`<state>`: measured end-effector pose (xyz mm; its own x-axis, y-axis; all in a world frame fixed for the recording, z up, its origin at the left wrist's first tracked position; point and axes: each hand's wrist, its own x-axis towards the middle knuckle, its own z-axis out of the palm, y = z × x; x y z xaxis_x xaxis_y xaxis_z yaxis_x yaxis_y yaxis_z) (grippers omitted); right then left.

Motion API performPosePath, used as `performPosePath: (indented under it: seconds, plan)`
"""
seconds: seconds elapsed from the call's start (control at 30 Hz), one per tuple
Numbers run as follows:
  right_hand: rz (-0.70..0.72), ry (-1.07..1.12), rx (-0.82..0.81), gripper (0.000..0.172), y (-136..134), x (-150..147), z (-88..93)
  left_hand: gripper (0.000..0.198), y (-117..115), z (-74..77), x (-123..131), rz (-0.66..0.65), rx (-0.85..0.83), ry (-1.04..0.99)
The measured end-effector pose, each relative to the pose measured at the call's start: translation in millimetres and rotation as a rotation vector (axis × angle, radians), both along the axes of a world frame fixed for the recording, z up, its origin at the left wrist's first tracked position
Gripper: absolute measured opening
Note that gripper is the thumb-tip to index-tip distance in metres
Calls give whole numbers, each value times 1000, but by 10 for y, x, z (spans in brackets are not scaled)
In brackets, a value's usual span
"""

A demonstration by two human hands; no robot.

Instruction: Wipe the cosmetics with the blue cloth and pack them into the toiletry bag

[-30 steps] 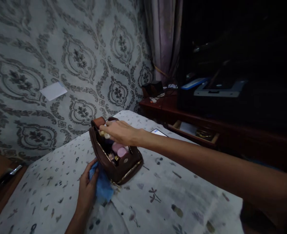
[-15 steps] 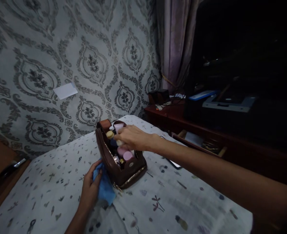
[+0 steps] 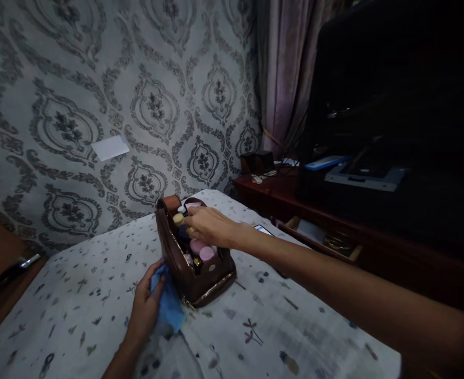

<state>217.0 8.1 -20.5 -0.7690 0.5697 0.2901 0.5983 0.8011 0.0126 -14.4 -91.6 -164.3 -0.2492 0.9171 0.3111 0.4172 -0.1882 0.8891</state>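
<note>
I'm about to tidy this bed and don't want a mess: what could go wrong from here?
The right hand reaches into the open brown bag, among closely packed containers, so it might knock one over. The right forearm passes over the phone and could nudge it. The left hand holds a blue cloth beside the bag; a tug might shift the bag.

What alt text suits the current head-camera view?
A person's right hand is inside an open brown bag of small containers; the left hand holds a blue cloth beside it, on a white patterned sheet.
</note>
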Motion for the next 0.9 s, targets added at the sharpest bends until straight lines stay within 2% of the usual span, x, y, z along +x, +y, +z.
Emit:
performPosePath:
  seconds: [0.2,0.3,0.43,0.6,0.8,0.9]
  plan:
    - [-4,-53,-102,26,14,43,58,50,-4,-5,2,10,-19,-33]
    - [-10,21,-104,25,-1,8,77,49,-8,5,9,-10,-7,-26]
    - [-113,68,-70,25,-56,-98,27,48,-13,18,13,-12,-2,-12]
    - [-110,29,-67,31,-42,-119,-54,47,-14,33,20,-14,10,-5]
    - [-56,220,-13,12,11,34,-111,50,-23,42,17,-27,-1,-26]
    - [-71,382,-13,11,2,114,-224,51,-33,52,18,-32,-19,-38]
